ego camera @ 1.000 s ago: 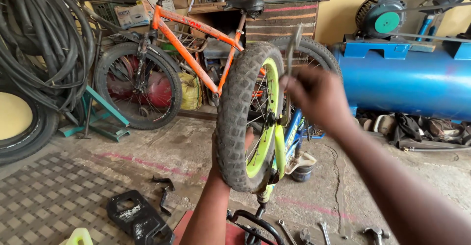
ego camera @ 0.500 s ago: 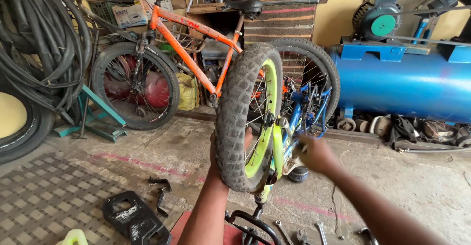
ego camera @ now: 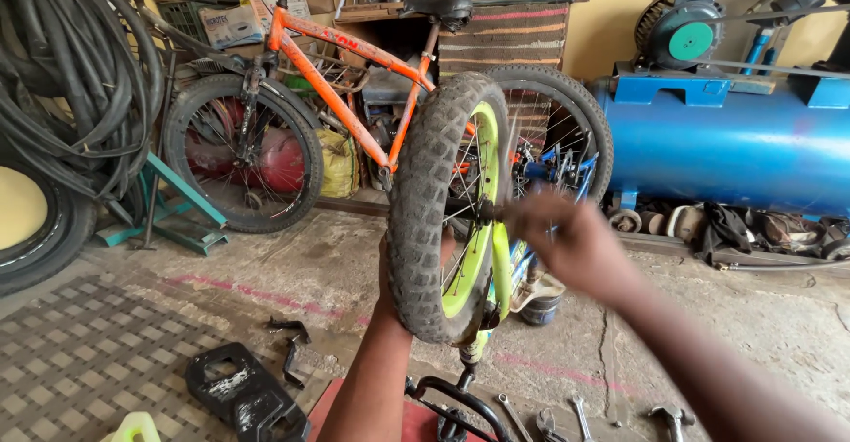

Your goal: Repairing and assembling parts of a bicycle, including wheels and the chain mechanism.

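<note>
Your left hand (ego camera: 400,275) grips the knobby tyre (ego camera: 431,203) from behind, steadying the small green-rimmed wheel upright above the floor, while your blurred right hand (ego camera: 567,243) closes around its hub, the orange bike (ego camera: 336,61) parked behind

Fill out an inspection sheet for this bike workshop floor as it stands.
Surface: concrete floor, cracked, faint red lines.
Job's things: small knobby wheel with lime-green rim, upright.
Clutter: wrenches, black plastic tray, small bucket.
Grippers: left hand grips the tyre from behind; right hand, blurred, at the hub, grasp unclear.
Cables: black hoses coiled, hanging left.
Surroundings: orange bicycle, blue compressor tank, shoes beneath it.
</note>
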